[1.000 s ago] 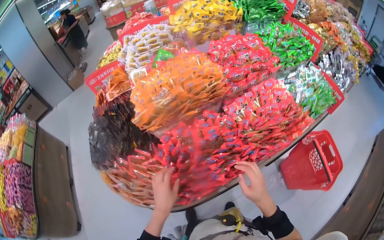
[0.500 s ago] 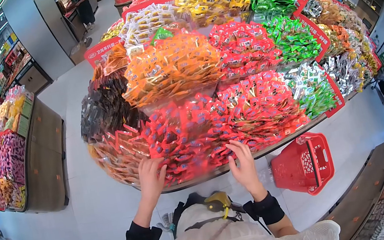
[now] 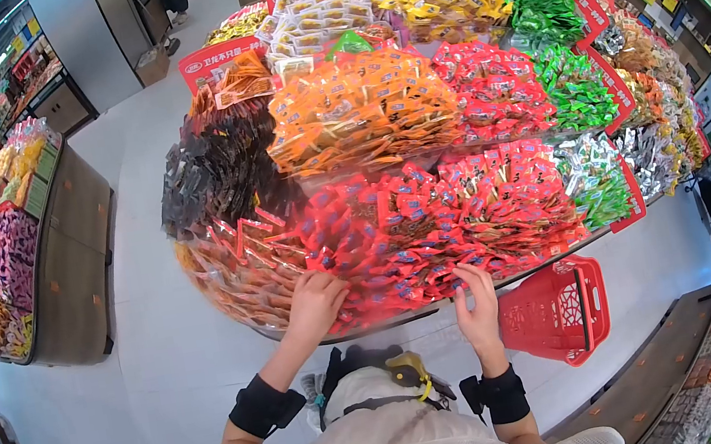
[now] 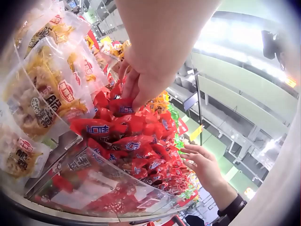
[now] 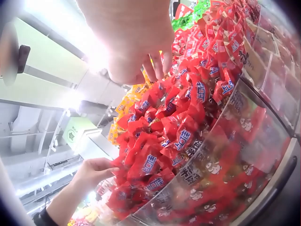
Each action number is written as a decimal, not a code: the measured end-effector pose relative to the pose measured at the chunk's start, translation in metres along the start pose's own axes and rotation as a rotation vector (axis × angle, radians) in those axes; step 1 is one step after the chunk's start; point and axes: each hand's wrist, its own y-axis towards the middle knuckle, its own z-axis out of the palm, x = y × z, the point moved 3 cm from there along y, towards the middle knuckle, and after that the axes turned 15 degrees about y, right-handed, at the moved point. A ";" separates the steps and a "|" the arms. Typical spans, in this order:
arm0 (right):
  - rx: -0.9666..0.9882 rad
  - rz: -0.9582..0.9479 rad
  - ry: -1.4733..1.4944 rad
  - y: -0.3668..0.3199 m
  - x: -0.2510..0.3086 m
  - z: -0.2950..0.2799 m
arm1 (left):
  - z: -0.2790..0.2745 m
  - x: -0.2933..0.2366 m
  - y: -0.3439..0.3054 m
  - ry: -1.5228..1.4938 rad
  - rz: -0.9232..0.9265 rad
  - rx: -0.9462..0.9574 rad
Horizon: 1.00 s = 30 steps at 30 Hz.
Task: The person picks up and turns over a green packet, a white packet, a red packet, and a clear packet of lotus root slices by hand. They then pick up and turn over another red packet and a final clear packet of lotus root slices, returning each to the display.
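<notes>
My left hand [image 3: 317, 304] is at the front left of a heap of red snack packets [image 3: 430, 219], fingers bent down into it. In the left wrist view its fingertips meet a red snack packet [image 4: 123, 107] near the clear bin wall; the right wrist view shows thumb and fingers of this left hand [image 5: 89, 179] pinching at the heap's edge. My right hand [image 3: 478, 309] is over the front right of the same heap. Its fingers are loosely extended, and nothing shows in its grasp. In the right wrist view its fingers [image 5: 157, 66] hang just above the red packets.
A red shopping basket [image 3: 542, 313] stands on the floor right of the display. Orange packets [image 3: 361, 109] rise behind the red ones, dark packets [image 3: 216, 165] lie left, and green packets [image 3: 576, 85] lie right. A clear bin wall [image 4: 108, 183] edges the front. Another candy stand [image 3: 68, 258] is at left.
The left hand first drew back slightly, then came in over the red packets with fingers bent down. The right hand stays over the front right. The head view has shifted.
</notes>
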 end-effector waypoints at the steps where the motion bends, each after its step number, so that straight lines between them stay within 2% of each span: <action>1: -0.001 0.004 -0.003 -0.001 0.000 0.002 | 0.001 -0.001 0.000 -0.005 0.015 -0.012; 11: 0.032 -0.103 -0.018 0.039 0.021 0.007 | 0.009 0.004 0.001 -0.018 -0.016 0.097; 20: 0.090 -0.484 -0.120 0.193 0.046 -0.013 | 0.006 0.004 0.006 0.010 -0.022 0.232; 24: 0.145 -0.426 -0.032 0.286 0.018 -0.012 | 0.005 0.002 0.005 0.003 -0.046 0.214; 30: 0.333 -0.201 -0.192 0.404 0.000 0.008 | 0.005 -0.001 0.006 -0.001 -0.062 0.204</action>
